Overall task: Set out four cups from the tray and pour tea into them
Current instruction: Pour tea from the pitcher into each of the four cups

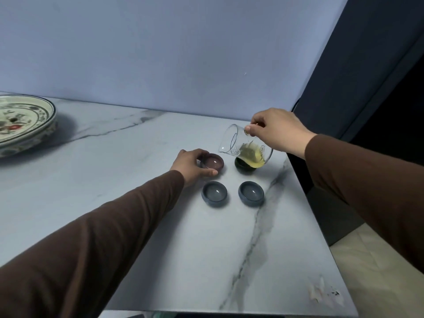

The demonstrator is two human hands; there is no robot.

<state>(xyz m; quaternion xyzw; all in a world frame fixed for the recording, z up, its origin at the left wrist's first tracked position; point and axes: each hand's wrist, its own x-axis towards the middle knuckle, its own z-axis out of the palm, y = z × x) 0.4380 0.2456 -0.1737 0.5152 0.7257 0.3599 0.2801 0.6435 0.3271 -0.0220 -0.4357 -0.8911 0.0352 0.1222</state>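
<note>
Several small cups stand in a square on the marble table [114,184]. My left hand [191,165] grips the rim of the purple cup [213,162] at the back left. My right hand [278,130] holds a glass pitcher [245,145] by its handle, tilted left with the spout just above the purple cup's right edge. Yellow-green tea sits in the pitcher's lower part. A dark green cup [244,167] stands partly hidden behind the pitcher. Two grey-blue cups sit in front, one at the left [214,193] and one at the right [251,193]. Whether they hold tea is unclear.
A round painted ceramic tray [27,120] stands at the far left of the table against the pale wall. The table's right edge [321,226] runs close beside the cups, with dark furniture and floor beyond it. The front edge lies near the frame's bottom.
</note>
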